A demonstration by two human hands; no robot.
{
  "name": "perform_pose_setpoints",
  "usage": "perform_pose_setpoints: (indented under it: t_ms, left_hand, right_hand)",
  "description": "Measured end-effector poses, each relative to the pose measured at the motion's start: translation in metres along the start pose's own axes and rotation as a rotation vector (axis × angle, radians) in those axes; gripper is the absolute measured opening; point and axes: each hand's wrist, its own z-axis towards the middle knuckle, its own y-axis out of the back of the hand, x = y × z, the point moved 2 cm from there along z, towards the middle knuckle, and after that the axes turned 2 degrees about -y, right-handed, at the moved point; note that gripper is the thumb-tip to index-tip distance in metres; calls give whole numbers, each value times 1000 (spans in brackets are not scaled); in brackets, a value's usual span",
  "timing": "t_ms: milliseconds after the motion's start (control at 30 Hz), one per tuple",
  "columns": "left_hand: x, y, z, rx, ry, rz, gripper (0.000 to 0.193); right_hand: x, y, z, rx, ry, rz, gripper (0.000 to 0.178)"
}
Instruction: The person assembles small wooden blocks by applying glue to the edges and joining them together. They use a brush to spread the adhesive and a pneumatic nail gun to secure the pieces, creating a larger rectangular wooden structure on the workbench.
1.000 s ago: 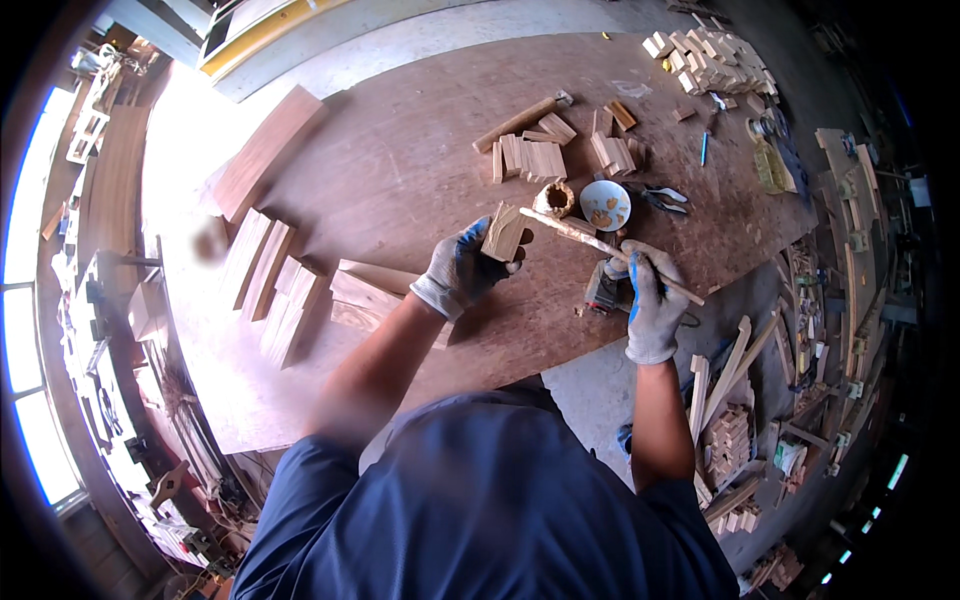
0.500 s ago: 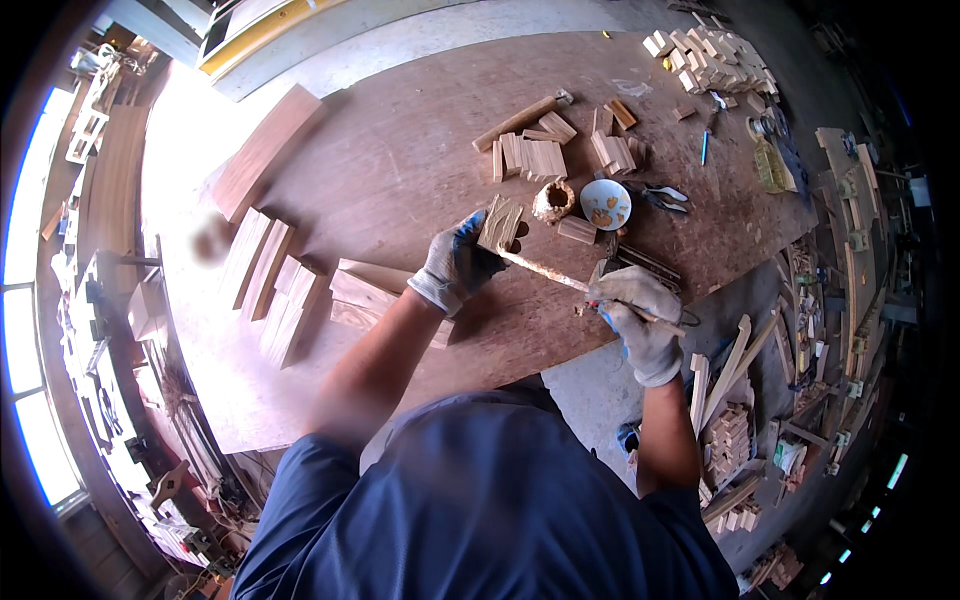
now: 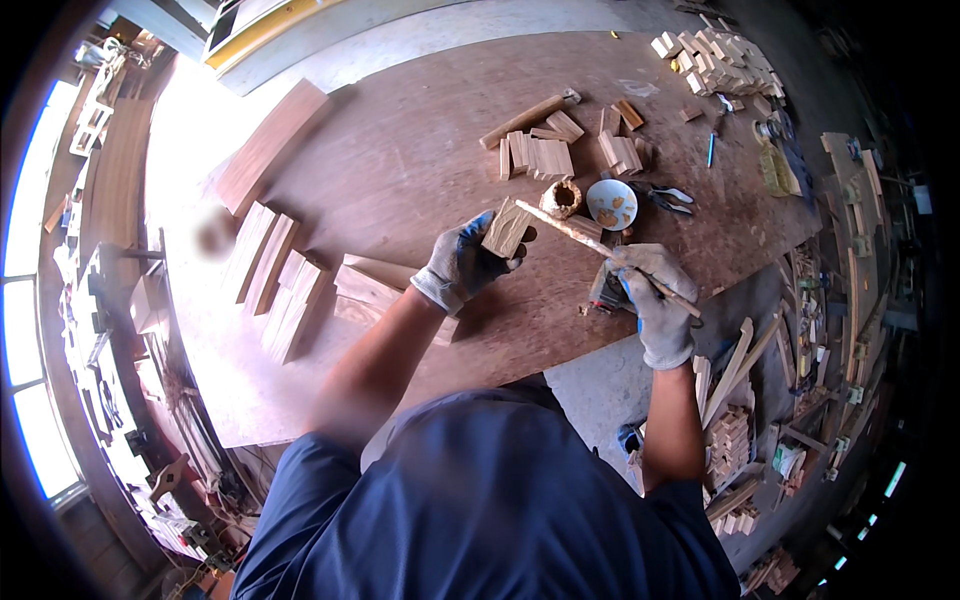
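My left hand (image 3: 465, 262), in a grey and blue work glove, grips a small wooden block (image 3: 507, 228) whose upper face carries smeared streaks. My gloved right hand (image 3: 655, 295) is closed around a long thin stick (image 3: 580, 236), its far part coated in pale crust. The stick's tip lies at the block's upper right corner; whether they touch I cannot tell. Just beyond stands a crusted round pot (image 3: 562, 197) with a dark opening. Beside it is a white bowl (image 3: 612, 204) with orange-brown patches inside.
Wooden blocks (image 3: 540, 158) are grouped beyond the pot on the brown tabletop (image 3: 400, 130). Pliers (image 3: 668, 197) lie right of the bowl. Boards (image 3: 285, 300) rest at the left, and a pile of pale blocks (image 3: 715, 62) sits at the far right. Timber strips (image 3: 740, 365) stand beyond the table's right edge.
The stick's tip has moved from the block's near edge up to its upper right corner. My right hand has shifted slightly right, and the block has turned a little in my left hand.
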Motion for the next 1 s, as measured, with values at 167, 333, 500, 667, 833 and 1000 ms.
perform_pose_setpoints:
  t_ms: [167,333,500,667,833,1000]
  left_hand:
    - [4,8,5,-8,-18,-46,47]
    - [0,9,3,-173,-5,68,45]
    - [3,25,9,115,11,-76,45]
    - [6,13,7,-103,-16,-13,46]
    - [2,15,5,-65,-32,-73,45]
    - [2,21,10,49,-50,-116,46]
  right_hand:
    - [-5,-12,-1,98,45,-3,15]
    - [1,-7,-6,259,-61,153,14]
    - [-1,-9,7,92,130,-59,14]
    - [10,-17,-2,207,68,-46,17]
    - [12,-9,-4,181,6,14,18]
    - [19,-17,-8,226,154,-165,21]
